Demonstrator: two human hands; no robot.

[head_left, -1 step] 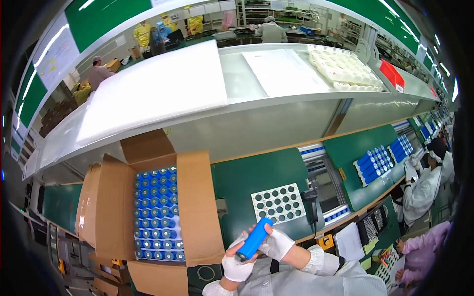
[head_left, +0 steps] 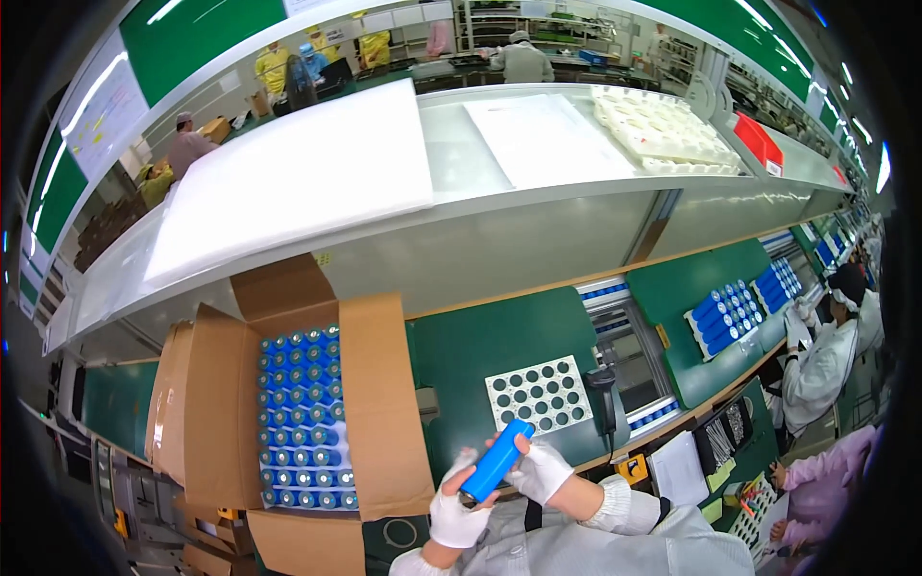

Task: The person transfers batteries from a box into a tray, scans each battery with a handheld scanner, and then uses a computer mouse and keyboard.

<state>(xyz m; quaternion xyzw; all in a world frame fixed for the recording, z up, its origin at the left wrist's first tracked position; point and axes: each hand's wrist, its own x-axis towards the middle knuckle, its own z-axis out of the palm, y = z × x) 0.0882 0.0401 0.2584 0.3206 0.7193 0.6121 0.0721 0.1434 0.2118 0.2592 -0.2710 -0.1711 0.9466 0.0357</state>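
A blue cylindrical battery cell is held slantwise between my two hands, in front of my body. My left hand, in a white glove with bare fingertips, closes on its lower end. My right hand, gloved the same way, grips the upper end from the right, fingers partly hidden behind the cell. Just beyond the hands, a white holder plate with rows of round holes lies on the green work surface. To the left stands an open cardboard box with rows of upright blue cells.
A black handheld scanner stands right of the plate, beside a roller conveyor. Farther right, blue cells sit in holders. A shelf with white sheets and stacked holders crosses above. Co-workers work on the right.
The cell has tilted slightly, so its dark lower end shows less. Both hands keep hold of it, and the whole view has shifted a little.
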